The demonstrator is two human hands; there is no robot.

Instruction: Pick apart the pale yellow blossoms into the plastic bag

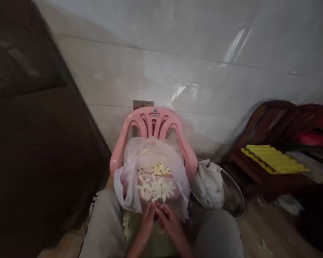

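Left hand (pixel 149 214) and right hand (pixel 169 218) are pinching a pale flower piece (pixel 157 205) together, perhaps risking spilled white blossoms (pixel 156 187) by snagging the translucent plastic bag's (pixel 131 198) loose edge.

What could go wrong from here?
The plastic drapes loosely over the chair, so a snag might drag the white pieces with it. The yellow pieces lie just behind them, so the two could get mixed. The left hand and right hand work near the front, so anything dropped there might fall.
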